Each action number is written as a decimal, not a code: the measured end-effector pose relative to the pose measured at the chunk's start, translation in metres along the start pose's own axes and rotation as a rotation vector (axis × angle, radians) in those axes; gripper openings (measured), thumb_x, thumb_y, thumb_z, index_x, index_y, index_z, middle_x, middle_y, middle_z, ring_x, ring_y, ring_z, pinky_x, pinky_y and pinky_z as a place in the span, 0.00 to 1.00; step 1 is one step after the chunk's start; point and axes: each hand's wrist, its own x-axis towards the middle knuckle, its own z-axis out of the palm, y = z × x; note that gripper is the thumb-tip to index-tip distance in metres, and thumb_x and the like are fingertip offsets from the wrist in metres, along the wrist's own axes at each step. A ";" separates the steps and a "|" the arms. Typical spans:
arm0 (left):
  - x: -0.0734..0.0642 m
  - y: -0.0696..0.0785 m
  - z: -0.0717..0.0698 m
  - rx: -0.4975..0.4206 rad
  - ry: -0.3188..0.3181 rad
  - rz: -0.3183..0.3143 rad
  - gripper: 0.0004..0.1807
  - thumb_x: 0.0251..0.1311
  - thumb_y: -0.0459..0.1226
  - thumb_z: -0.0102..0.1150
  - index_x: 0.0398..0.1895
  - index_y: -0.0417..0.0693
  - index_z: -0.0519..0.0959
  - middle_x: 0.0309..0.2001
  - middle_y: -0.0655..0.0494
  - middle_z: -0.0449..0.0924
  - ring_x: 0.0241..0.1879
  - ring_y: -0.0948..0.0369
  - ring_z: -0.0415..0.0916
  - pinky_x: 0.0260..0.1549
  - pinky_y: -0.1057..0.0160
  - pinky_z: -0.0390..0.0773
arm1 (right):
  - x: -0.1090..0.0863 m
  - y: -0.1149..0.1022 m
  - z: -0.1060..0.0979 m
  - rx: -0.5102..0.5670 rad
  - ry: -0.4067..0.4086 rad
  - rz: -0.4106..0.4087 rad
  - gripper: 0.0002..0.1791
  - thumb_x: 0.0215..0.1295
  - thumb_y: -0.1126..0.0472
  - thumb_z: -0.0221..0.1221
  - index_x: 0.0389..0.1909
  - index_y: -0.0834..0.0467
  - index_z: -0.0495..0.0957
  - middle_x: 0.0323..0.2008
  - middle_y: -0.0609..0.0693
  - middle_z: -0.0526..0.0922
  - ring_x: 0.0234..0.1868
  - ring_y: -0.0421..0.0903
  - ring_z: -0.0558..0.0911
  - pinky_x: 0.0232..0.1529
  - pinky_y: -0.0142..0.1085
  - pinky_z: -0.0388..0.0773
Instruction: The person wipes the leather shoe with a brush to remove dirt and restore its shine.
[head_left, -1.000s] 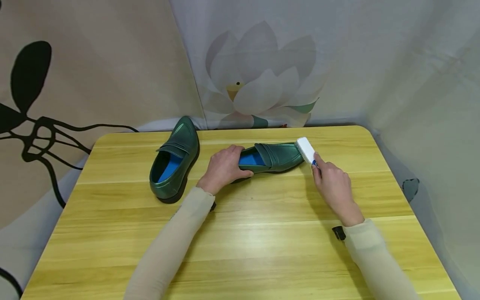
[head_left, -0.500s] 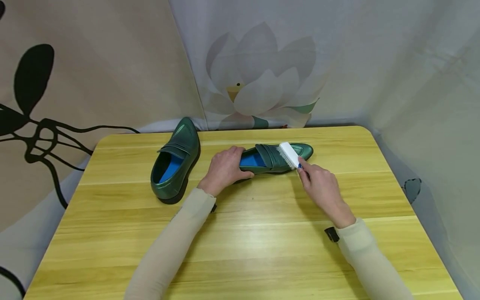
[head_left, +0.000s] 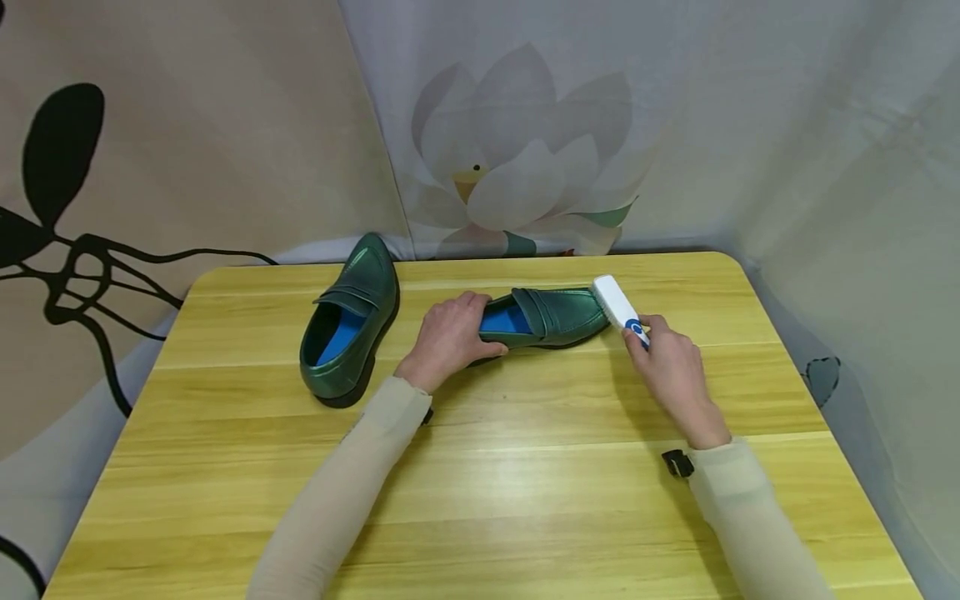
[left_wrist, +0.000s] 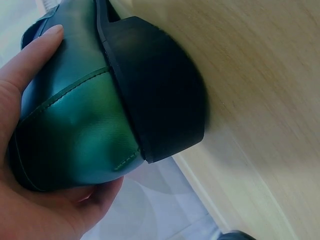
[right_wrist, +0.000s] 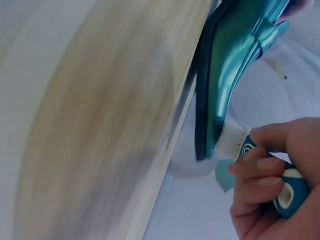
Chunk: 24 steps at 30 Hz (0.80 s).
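A green loafer (head_left: 566, 315) with a blue insole lies on the table, its toe pointing right. My left hand (head_left: 448, 333) grips it round the heel; in the left wrist view the thumb lies along one side of the green heel (left_wrist: 82, 132), above the black sole. My right hand (head_left: 671, 367) holds a white brush (head_left: 613, 300) by its blue-and-white handle (right_wrist: 290, 190). The bristles (right_wrist: 232, 139) sit right at the toe tip of the loafer, as the right wrist view shows.
A second green loafer (head_left: 349, 321) stands to the left of my left hand, toe towards the back. The wooden table (head_left: 510, 483) ends at a back edge, with a flower-printed curtain (head_left: 525, 142) behind it.
The brush went from the toe back to the middle of the loafer's upper, then out to the toe again. My left hand and both loafers have stayed in place.
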 end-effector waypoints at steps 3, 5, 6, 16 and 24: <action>0.000 0.001 0.000 0.006 0.002 0.003 0.47 0.50 0.59 0.79 0.66 0.39 0.76 0.59 0.43 0.80 0.47 0.48 0.81 0.50 0.48 0.82 | -0.001 -0.011 0.007 0.037 -0.023 -0.026 0.25 0.78 0.55 0.57 0.61 0.73 0.75 0.32 0.64 0.84 0.20 0.50 0.74 0.20 0.40 0.67; -0.001 0.002 0.000 0.007 0.004 0.005 0.47 0.50 0.59 0.79 0.66 0.39 0.76 0.59 0.43 0.80 0.47 0.48 0.81 0.49 0.48 0.82 | -0.003 -0.019 0.012 0.059 -0.031 -0.062 0.25 0.78 0.55 0.58 0.60 0.73 0.75 0.31 0.62 0.83 0.19 0.49 0.73 0.19 0.39 0.67; -0.001 0.003 0.000 0.007 0.005 0.006 0.47 0.50 0.59 0.79 0.66 0.39 0.76 0.59 0.43 0.80 0.47 0.48 0.81 0.49 0.48 0.82 | -0.003 -0.022 0.014 0.072 -0.036 -0.078 0.24 0.77 0.55 0.58 0.60 0.73 0.75 0.31 0.61 0.83 0.19 0.48 0.73 0.19 0.39 0.67; -0.009 0.005 0.004 0.028 0.067 0.057 0.46 0.50 0.57 0.80 0.65 0.38 0.76 0.59 0.43 0.81 0.49 0.46 0.81 0.51 0.47 0.81 | -0.005 -0.017 0.014 0.059 0.003 -0.098 0.23 0.77 0.55 0.59 0.58 0.72 0.77 0.33 0.63 0.85 0.19 0.49 0.74 0.20 0.39 0.68; -0.015 0.008 0.005 0.051 0.090 0.056 0.45 0.51 0.57 0.79 0.67 0.40 0.75 0.61 0.44 0.79 0.53 0.46 0.80 0.56 0.45 0.78 | -0.002 0.001 0.000 0.016 0.051 -0.028 0.24 0.78 0.55 0.56 0.59 0.74 0.77 0.34 0.68 0.84 0.20 0.52 0.75 0.19 0.41 0.67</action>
